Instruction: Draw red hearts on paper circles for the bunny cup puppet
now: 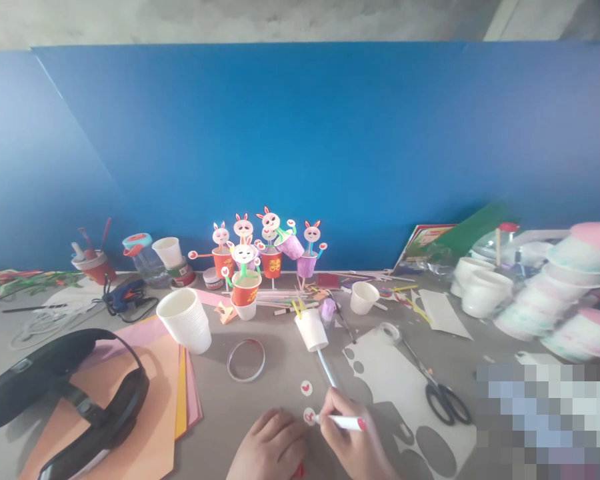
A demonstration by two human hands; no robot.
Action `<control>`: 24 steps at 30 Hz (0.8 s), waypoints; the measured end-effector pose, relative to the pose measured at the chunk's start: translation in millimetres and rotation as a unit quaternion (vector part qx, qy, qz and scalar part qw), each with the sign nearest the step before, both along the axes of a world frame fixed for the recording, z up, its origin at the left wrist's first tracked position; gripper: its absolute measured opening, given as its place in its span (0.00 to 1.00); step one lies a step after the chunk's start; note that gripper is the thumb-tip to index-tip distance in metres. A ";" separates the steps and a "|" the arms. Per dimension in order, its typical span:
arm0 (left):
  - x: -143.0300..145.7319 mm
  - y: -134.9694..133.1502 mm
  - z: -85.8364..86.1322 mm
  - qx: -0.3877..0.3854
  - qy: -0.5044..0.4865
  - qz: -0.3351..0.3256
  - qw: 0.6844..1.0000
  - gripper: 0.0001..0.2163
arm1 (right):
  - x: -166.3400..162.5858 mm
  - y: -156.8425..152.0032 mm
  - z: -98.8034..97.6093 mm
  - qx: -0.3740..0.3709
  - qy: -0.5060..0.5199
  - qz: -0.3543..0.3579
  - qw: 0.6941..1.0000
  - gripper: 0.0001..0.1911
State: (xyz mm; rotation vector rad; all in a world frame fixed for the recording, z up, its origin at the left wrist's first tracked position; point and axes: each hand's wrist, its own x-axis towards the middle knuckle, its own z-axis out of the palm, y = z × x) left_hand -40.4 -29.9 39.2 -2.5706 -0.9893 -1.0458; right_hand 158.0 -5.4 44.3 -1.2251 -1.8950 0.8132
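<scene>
My right hand [353, 433] grips a white marker [347, 422] with a red end, its tip touching a small white paper disc [309, 417] with red marks. Just above that lies a second paper disc [307, 388] bearing a red heart. Beside the marked disc, my left hand [273, 443] rests on the table with curled fingers; a bit of red shows under it, too hidden to name. A white paper cup [311, 330] lies tipped beyond my hands, a pale straw [327, 367] sticking out toward my right hand and yellow-green strips at its other end.
Cup figures with rabbit faces [245, 287] stand at the back. Scissors [445, 400] and cut white paper [390, 373] lie right; a tape roll [246, 361], stacked cups [185, 320], coloured sheets [150, 393] and a black headset-like object [80, 400] lie left. A blue panel [300, 147] stands behind.
</scene>
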 end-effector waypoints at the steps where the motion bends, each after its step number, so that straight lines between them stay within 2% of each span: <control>1: -0.4 0.1 -0.6 -0.003 0.005 -0.002 1.000 0.21 | 0.0 0.2 0.0 -0.001 0.000 0.001 1.000 0.13; 8: -0.2 -0.2 -8.9 0.003 -0.025 0.004 1.000 0.20 | -0.8 1.1 -0.4 -0.005 0.000 -0.004 1.000 0.14; 13: -1.7 -1.0 -5.7 -0.013 0.008 -0.006 1.000 0.20 | -0.7 1.0 0.1 -0.002 0.000 -0.005 1.000 0.14; 24: 1.4 -0.9 -7.9 -0.003 -0.036 0.009 0.999 0.20 | -1.1 0.7 1.8 -0.004 0.002 -0.007 1.000 0.13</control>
